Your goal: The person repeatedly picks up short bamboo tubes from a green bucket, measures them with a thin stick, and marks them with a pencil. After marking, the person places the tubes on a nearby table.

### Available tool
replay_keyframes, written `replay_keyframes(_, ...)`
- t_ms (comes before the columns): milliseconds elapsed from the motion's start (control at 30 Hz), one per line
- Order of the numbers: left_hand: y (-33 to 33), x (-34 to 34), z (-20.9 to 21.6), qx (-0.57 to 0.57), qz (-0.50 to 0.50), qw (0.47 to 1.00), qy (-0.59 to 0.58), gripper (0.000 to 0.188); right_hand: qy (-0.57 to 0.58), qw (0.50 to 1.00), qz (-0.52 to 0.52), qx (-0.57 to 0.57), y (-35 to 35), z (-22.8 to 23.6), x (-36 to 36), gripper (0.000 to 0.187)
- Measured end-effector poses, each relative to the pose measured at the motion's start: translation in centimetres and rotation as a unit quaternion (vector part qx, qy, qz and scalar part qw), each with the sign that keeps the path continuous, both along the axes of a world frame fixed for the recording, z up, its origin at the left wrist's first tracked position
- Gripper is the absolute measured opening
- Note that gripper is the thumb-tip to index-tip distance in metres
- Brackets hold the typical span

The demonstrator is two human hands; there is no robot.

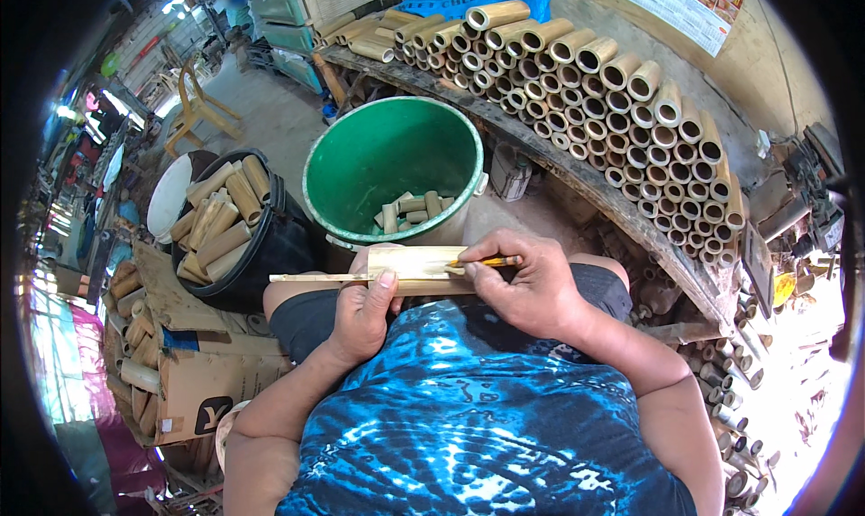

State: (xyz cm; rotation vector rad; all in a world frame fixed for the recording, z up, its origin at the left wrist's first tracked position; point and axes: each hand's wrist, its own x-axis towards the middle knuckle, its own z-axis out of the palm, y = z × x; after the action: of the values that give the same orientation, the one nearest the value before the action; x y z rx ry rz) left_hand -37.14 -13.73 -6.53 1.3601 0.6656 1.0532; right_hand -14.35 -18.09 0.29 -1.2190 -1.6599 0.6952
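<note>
Across my lap lies a length of bamboo (410, 260), its pale split face turned up. My left hand (360, 316) grips it from the left, thumb pressing a thin bamboo strip (311, 278) along the near side of the piece. The strip sticks out past the left end. In my right hand (532, 286) is a yellow pencil (501, 262), pinched between thumb and fingers. Its tip meets the bamboo near the right end. The fingers of my left hand under the piece are mostly hidden.
Just beyond my knees stands a large green tub (360, 128) with short bamboo pieces at its bottom. A black bucket (288, 246) full of bamboo is at the left, above a cardboard box (198, 381). Cut bamboo tubes (595, 110) are stacked on a wooden bench (541, 151) at the right.
</note>
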Motion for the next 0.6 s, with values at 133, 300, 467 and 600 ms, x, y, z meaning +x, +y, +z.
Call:
replay_keyframes(133, -0.1, 0.1, 0.0, 0.011, 0.007, 1.0, 0.009, 0.033, -0.009, 1.0, 0.009, 0.003, 0.4, 0.2, -1.1, 0.011)
replay_keyframes(300, 0.2, -0.2, -0.3, 0.032, 0.009, 0.999, 0.032, 0.033, -0.037, 0.999, -0.005, 0.007, 0.7, 0.0, -1.5, 0.01)
replay_keyframes(467, 0.2, -0.4, -0.5, 0.025, 0.004, 0.999, 0.024, 0.033, -0.039, 0.999, 0.007, 0.02, 0.8, -0.3, -1.5, 0.01)
replay_keyframes(600, 0.1, -0.2, -0.4, 0.012, 0.007, 1.0, 0.012, 0.033, -0.039, 0.999, 0.016, 0.005, 0.7, -0.3, -1.5, 0.012)
